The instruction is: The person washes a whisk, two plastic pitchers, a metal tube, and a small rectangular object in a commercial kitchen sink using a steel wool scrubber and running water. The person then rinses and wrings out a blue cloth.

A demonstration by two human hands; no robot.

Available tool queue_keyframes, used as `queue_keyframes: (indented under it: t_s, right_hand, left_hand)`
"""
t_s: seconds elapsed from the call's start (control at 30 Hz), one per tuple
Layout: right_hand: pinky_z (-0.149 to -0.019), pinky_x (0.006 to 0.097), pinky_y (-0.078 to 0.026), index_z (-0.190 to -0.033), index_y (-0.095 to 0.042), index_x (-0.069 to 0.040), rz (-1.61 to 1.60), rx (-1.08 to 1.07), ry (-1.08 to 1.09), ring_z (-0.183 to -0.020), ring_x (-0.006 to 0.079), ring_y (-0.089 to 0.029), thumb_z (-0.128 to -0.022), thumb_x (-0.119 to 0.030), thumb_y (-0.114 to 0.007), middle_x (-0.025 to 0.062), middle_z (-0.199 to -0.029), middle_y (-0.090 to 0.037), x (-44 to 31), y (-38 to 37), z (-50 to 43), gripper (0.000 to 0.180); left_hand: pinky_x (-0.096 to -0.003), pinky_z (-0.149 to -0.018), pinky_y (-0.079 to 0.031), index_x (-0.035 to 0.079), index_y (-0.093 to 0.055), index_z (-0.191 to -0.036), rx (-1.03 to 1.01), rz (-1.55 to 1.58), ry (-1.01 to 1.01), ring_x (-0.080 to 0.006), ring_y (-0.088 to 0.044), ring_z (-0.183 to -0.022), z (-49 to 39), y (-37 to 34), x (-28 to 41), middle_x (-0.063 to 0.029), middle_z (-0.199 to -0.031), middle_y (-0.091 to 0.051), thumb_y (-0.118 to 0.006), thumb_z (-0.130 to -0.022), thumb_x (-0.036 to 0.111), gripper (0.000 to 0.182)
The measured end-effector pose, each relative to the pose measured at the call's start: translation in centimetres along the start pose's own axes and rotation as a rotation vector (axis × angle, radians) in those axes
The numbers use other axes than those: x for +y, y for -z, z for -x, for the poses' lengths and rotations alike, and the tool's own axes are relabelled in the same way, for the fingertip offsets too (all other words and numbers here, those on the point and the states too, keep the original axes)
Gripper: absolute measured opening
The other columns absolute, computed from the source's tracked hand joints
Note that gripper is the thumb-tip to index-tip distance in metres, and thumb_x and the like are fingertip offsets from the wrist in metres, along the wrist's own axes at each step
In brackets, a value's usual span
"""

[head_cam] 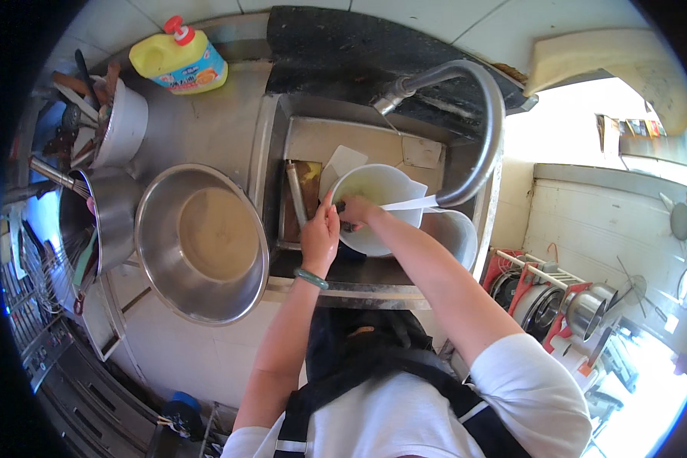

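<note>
A white plastic pitcher (378,240) with a pouring lip and a long pale handle stands in the steel sink (272,126). At its left rim is my left hand (320,232), a green bangle on the wrist; its palm side and grip are partly hidden. My right hand (359,210) reaches inside the pitcher, near a small dark thing at the rim that I cannot make out. Whether its fingers hold that thing is unclear. Behind the right forearm stands a translucent container (461,235). A metal cylinder (296,192) and a white flat piece (343,160) lie left of the pitcher.
A large steel bowl (203,292) sits left of the sink, with pale liquid inside. Beyond it stand a steel pot (114,217) with whisks and a white tub (127,123) of utensils. A yellow soap bottle (177,63) is at the back. The curved faucet (489,126) arches over the sink's right side.
</note>
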State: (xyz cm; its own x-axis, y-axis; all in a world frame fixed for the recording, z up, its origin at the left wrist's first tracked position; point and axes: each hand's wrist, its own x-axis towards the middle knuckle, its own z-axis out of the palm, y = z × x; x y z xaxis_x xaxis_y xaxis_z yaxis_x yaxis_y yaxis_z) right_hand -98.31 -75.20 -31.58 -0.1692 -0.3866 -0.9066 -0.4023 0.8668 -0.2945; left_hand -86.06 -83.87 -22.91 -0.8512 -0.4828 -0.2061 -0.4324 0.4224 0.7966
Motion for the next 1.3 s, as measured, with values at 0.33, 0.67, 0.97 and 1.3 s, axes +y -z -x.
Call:
queue_keyframes:
  t_s: [0.33, 0.67, 0.97, 1.3]
  right_hand:
    - [-0.089, 0.0423, -0.050, -0.120, -0.060, -0.008, -0.191, 0.996, 0.135, -0.104, 0.0333, -0.062, -0.076, -0.011, -0.060, 0.0164, -0.118, -0.062, 2.9, 2.5, 25.9, 0.044]
    - [-0.101, 0.0277, -0.038, -0.139, -0.045, -0.007, -1.313, 1.026, 0.482, -0.114, 0.0142, -0.051, -0.077, 0.007, -0.044, 0.0070, -0.124, -0.055, 16.0, -1.9, 29.6, 0.064]
    - [-0.099, 0.0263, -0.039, -0.138, -0.047, -0.008, -1.289, 1.018, 0.586, -0.111, 0.0123, -0.052, -0.077, 0.006, -0.044, 0.0048, -0.122, -0.056, 16.9, -3.0, 28.9, 0.063]
    - [-0.098, 0.0268, -0.040, -0.136, -0.049, -0.006, -1.249, 1.040, 0.613, -0.110, 0.0133, -0.053, -0.077, 0.003, -0.045, 0.0061, -0.119, -0.057, 18.3, -2.9, 29.1, 0.060]
  left_hand:
    - [-0.0303, -0.050, -0.042, 0.005, -0.059, -0.130, -0.005, 0.088, 0.013, -0.0126, -0.049, -0.047, -1.7, 4.3, 8.7, -0.0085, -0.055, -0.055, -0.065, -0.091, 0.027, 0.045]
    - [-0.0310, -0.053, -0.044, 0.001, -0.052, -0.135, -0.211, -0.324, -0.092, -0.0174, -0.044, -0.049, 2.1, 8.7, 16.3, -0.0117, -0.061, -0.057, -0.073, -0.084, 0.030, 0.062]
    - [-0.0275, -0.085, -0.050, -0.011, -0.034, -0.141, -0.555, -0.325, -0.125, -0.0145, -0.066, -0.091, 5.6, 9.8, 24.2, -0.0173, -0.104, -0.070, -0.084, -0.073, 0.026, 0.093]
    - [-0.0401, -0.085, -0.051, -0.013, -0.046, -0.127, -0.733, -0.777, -0.193, -0.0403, -0.066, -0.095, 6.8, 4.8, 28.6, -0.0288, -0.100, -0.065, -0.080, -0.074, 0.037, 0.081]
